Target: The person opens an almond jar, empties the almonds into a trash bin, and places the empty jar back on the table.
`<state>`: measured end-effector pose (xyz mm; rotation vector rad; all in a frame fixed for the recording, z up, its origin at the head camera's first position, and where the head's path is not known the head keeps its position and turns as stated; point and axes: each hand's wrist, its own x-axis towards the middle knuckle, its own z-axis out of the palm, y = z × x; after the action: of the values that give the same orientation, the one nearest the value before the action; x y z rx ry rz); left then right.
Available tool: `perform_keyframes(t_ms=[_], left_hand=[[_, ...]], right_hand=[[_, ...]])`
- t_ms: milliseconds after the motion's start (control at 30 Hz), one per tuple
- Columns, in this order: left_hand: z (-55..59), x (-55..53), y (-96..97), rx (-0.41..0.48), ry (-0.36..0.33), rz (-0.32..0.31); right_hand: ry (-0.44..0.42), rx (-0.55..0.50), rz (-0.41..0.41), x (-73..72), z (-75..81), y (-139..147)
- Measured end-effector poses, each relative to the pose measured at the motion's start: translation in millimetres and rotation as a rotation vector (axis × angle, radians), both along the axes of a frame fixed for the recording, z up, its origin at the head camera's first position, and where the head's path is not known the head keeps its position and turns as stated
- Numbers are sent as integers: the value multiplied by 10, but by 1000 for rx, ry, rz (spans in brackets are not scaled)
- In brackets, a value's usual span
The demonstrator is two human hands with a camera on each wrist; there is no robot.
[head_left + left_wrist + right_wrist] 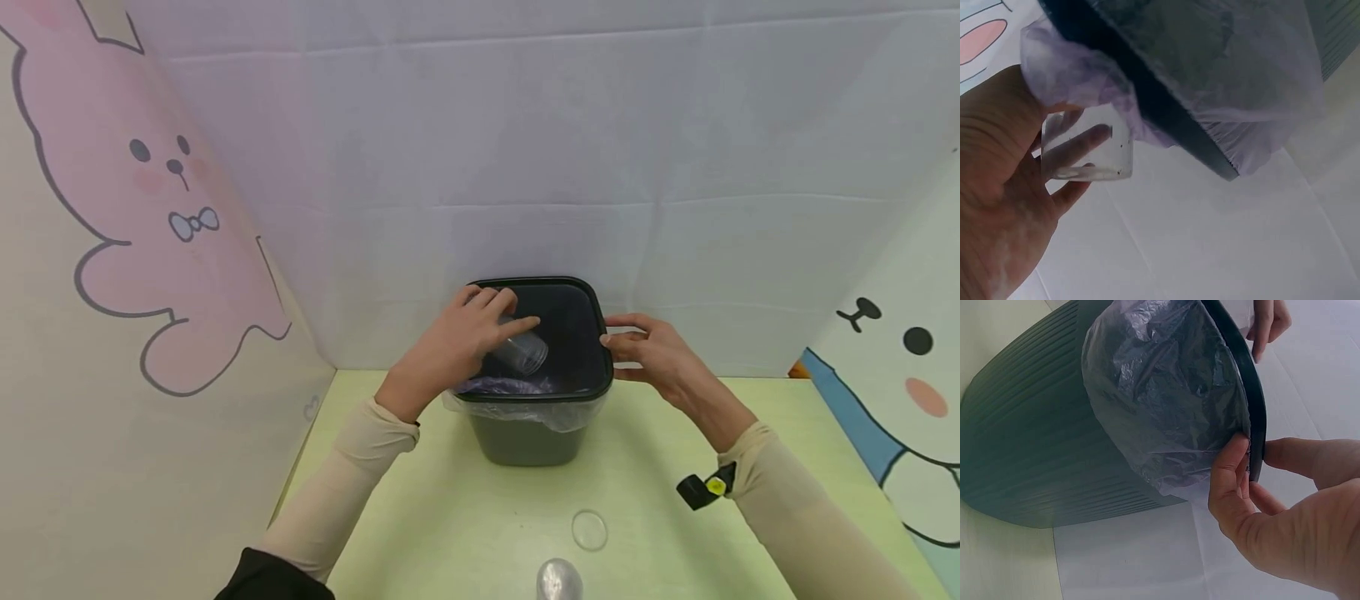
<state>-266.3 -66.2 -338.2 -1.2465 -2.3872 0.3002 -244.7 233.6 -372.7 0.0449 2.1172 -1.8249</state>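
Note:
A dark green trash bin point(525, 442) with a black rim point(604, 354) stands at the back of the table, lined with a thin purplish plastic bag point(562, 414). Over its mouth, on the left side, my left hand point(461, 337) holds a small clear plastic cup point(528, 357), tilted. The left wrist view shows fingers behind the transparent cup wall point(1119, 147) and the bag bunched against the thumb side. On the opposite side, my right hand point(656, 354) pinches the rim, thumb on one face and fingers over the bag's edge point(1244, 428).
In front of the bin, a clear thin ring point(589, 550) lies on the pale yellow-green table point(412, 500). Nearer the front is a rounded clear object point(559, 579), cut off by the frame. A white cloth wall point(487, 167) rises behind; panels with cartoon animals flank both sides.

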Motion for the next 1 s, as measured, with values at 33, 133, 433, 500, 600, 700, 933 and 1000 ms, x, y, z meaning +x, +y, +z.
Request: perform_keyframes(t_ms=[33, 133, 433, 500, 600, 700, 933, 1000], left_hand=[[10, -2, -8, 17, -10, -6], [47, -9, -25, 65, -53, -18], [149, -38, -36, 136, -238, 19], [166, -43, -33, 155, -274, 35], [190, -45, -26, 193, -323, 61], [204, -40, -20, 244, -372, 98], [212, -32, -15, 395, -494, 188], [204, -50, -7, 425, -516, 226]], right_hand=[[-2, -1, 0, -1, -2, 0], [-3, -2, 1, -2, -5, -2], [6, -8, 5, -10, -20, 8], [7, -12, 4, -10, -20, 8], [6, -14, 2, -8, -15, 6], [5, -12, 0, -9, -11, 3], [-8, -1, 2, -15, -14, 14], [-8, 3, 2, -15, -14, 17]])
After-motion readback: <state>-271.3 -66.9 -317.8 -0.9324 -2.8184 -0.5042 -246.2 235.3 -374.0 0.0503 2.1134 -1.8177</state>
